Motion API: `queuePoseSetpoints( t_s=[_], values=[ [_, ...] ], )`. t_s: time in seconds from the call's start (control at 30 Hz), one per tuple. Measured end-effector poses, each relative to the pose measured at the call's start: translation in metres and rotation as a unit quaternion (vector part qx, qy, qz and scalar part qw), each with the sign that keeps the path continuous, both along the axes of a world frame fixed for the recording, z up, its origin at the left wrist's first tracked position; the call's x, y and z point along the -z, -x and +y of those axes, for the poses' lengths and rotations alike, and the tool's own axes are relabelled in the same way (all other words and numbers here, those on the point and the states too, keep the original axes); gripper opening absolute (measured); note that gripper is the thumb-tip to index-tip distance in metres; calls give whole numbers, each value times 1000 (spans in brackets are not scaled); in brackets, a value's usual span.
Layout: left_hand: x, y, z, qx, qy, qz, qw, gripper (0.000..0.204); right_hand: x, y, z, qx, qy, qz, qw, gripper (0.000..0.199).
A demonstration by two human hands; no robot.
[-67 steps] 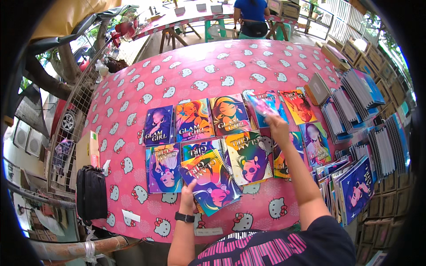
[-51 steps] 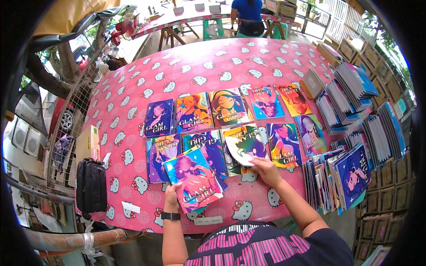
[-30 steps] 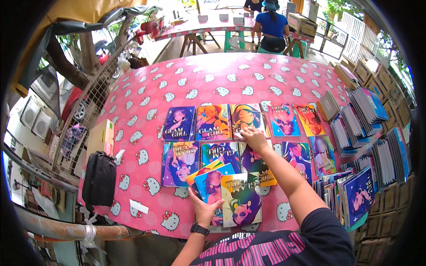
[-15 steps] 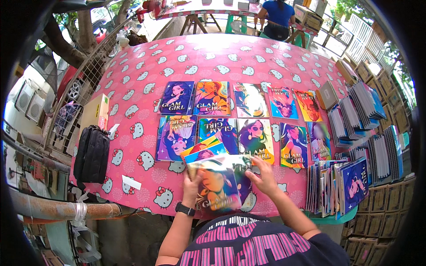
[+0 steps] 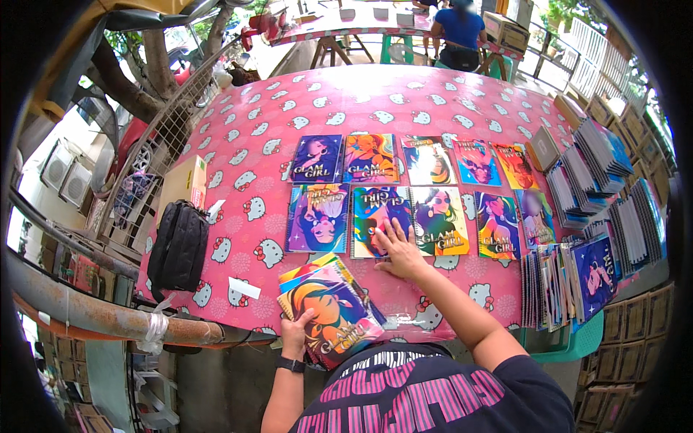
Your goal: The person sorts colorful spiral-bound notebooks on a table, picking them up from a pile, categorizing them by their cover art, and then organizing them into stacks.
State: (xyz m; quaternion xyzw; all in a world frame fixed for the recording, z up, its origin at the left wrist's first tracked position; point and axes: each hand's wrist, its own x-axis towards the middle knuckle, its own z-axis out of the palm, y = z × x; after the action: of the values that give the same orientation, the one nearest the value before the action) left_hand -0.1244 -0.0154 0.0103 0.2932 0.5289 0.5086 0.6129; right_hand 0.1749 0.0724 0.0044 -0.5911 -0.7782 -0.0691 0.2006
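My left hand (image 5: 294, 333) grips a fanned stack of spiral notebooks (image 5: 336, 314) at the table's near edge. The top cover shows a cartoon figure with orange and dark hair. My right hand (image 5: 399, 251) lies with fingers spread on the lower part of a colourful spiral notebook (image 5: 375, 213) in the near row. Left of it is a purple-blue notebook (image 5: 317, 220); on its right, one with a dark-haired figure (image 5: 440, 216). Behind these runs a far row, including a dark blue notebook (image 5: 317, 159) and an orange one (image 5: 371, 157). Some covers lie upside down.
Stacked notebooks (image 5: 556, 281) crowd the right side, some over a green plastic container (image 5: 588, 335). A black bag (image 5: 179, 245) and a cardboard box (image 5: 185, 184) stand at the left on the pink tablecloth (image 5: 238, 195). Another person (image 5: 460, 32) sits beyond the table.
My right hand has left the held stack and moved forward onto a notebook in the near row. The stack in my left hand is now tilted, nearer the table edge. The view has shifted slightly.
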Motion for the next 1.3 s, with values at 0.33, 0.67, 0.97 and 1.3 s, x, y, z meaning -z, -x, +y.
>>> queuePoseSetpoints(
  t_s=[0.33,0.67,0.97,1.3],
  values=[
    [2,27,9,-47,30,-87,995,36,-59,34,-48,-217,30,125,968,18],
    [-2,31,6,-90,65,69,991,16,-29,-2,189,3,-55,-1,998,65],
    [6,60,6,-104,83,80,988,16,-29,-46,196,-46,-81,121,988,16],
    [-16,59,14,-54,68,24,996,31,-38,87,77,-240,96,40,965,45]
  ],
)
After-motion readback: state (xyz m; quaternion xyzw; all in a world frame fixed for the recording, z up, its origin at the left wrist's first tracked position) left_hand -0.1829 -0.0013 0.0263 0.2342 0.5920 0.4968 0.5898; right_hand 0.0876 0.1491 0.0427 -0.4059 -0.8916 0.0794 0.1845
